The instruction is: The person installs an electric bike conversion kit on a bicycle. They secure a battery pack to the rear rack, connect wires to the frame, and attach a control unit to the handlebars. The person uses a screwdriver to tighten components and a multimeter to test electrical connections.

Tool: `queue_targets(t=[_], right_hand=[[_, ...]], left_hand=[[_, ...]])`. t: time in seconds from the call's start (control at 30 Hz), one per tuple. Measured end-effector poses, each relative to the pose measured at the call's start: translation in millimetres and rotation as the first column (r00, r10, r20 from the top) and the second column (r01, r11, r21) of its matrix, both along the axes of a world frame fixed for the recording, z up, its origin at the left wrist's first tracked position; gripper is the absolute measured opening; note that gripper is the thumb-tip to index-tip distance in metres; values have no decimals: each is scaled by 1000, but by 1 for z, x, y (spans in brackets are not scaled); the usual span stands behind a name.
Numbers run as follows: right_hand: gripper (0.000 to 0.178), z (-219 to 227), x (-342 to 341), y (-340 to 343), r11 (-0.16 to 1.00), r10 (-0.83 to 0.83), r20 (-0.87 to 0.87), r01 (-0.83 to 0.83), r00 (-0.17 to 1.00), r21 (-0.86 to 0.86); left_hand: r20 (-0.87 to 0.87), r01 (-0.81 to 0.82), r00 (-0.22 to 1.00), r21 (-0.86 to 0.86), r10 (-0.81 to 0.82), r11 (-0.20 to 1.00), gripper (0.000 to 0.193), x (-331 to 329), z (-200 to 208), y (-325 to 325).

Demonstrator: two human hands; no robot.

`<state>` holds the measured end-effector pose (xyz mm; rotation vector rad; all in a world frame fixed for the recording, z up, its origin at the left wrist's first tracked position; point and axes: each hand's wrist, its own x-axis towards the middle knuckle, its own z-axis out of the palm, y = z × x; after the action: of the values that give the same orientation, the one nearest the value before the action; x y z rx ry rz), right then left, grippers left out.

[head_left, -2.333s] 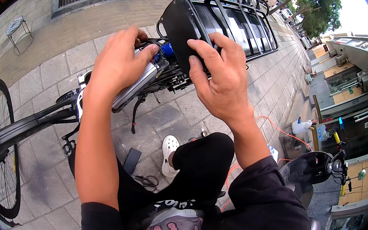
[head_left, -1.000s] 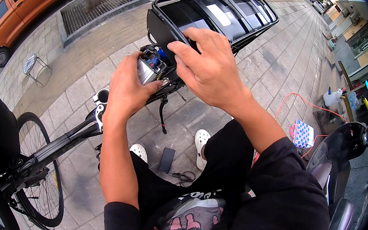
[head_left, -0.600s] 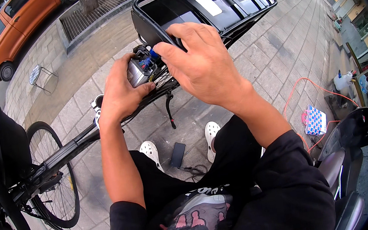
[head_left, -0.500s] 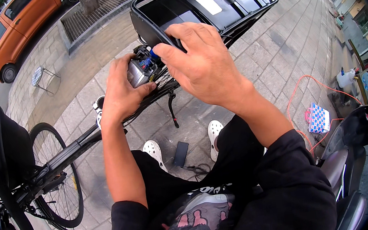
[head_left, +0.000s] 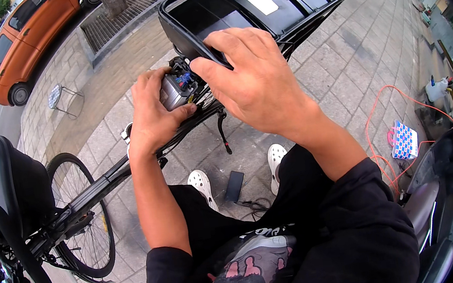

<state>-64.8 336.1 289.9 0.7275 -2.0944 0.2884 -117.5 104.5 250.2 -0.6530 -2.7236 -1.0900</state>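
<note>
A silver metal box [head_left: 176,93] with a cluster of blue and black connectors [head_left: 186,81] at its end sits on the black bike frame [head_left: 127,165]. My left hand [head_left: 153,116] is wrapped round the box, with the thumb on its near side and the fingers over its far side. Just right of the connectors, my right hand [head_left: 253,81] hovers with curled fingers, a gap showing between thumb and index finger. I make out nothing between them, though the other fingertips are partly hidden. Thin dark cables run along the frame under both hands.
A large black rear basket [head_left: 289,3] stands beyond my right hand. A black padded seat [head_left: 10,179] and a wheel [head_left: 86,215] are at left. A dark phone-like slab [head_left: 235,185] lies between my shoes. An orange cord [head_left: 373,135] loops beside a checked box [head_left: 404,139].
The view has shifted, so the scene sits slightly further right. A bit of blue beside my right thumb no longer shows there. My left hand keeps its hold on the box.
</note>
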Motion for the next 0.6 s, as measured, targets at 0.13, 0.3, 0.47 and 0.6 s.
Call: queue_targets(t=[0.13, 0.3, 0.47, 0.6], right_hand=[[31, -1, 0, 2, 1000, -12, 5, 12, 1000, 8], [34, 3, 5, 0, 998, 28, 35, -26, 999, -58], [38, -11, 38, 12, 980, 96, -82, -108, 992, -164], [30, -45, 76, 52, 986, 11, 14, -9, 1000, -169]], left_hand=[[-36, 19, 999, -24, -20, 1000, 91, -4, -7, 1], [-31, 25, 999, -46, -26, 999, 94, -5, -8, -3], [-24, 0, 1000, -27, 0, 1000, 96, -1, -8, -6], [-96, 13, 995, 36, -10, 999, 90, 0, -16, -4]])
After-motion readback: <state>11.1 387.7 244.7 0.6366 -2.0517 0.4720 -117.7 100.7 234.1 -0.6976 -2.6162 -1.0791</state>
